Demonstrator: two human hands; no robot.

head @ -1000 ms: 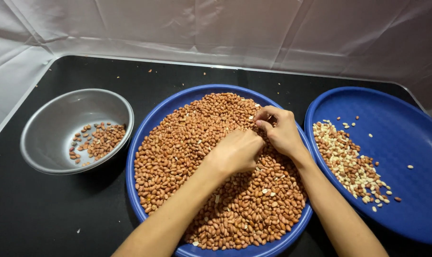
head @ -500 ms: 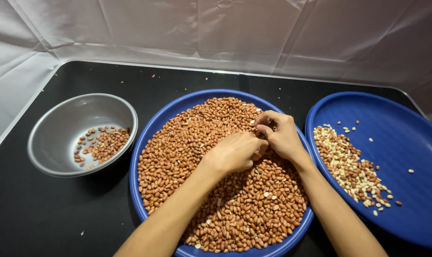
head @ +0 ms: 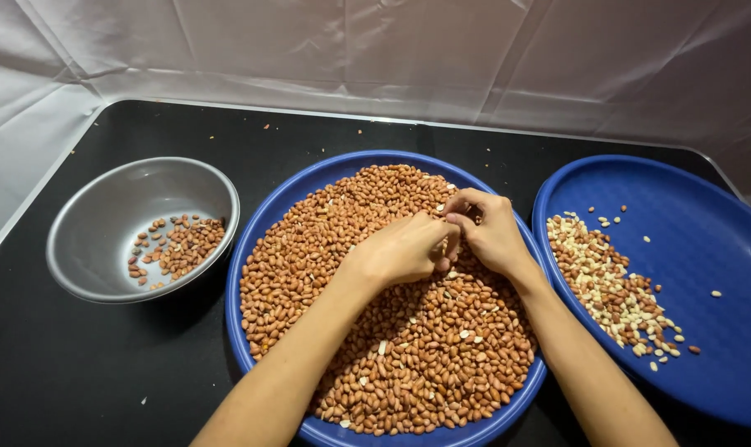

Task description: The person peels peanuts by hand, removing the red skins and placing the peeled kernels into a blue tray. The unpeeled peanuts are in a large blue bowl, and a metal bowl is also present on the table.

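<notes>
We have our left hand [head: 404,248] and right hand [head: 485,232] touching, fingers curled shut, pinching peanuts [head: 309,248] directly beneath them in the middle blue tray [head: 255,248]

Glossy blue plastic tray [head: 264,240]; dull metal bowl [head: 94,207]; backdrop [head: 392,50] probably cloth.

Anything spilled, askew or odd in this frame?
Only small things: a few crumbs and bits of peanut skin lie scattered on the black table, mostly behind the middle blue tray. Both hands work over its peanuts; nothing is tipped.
</notes>
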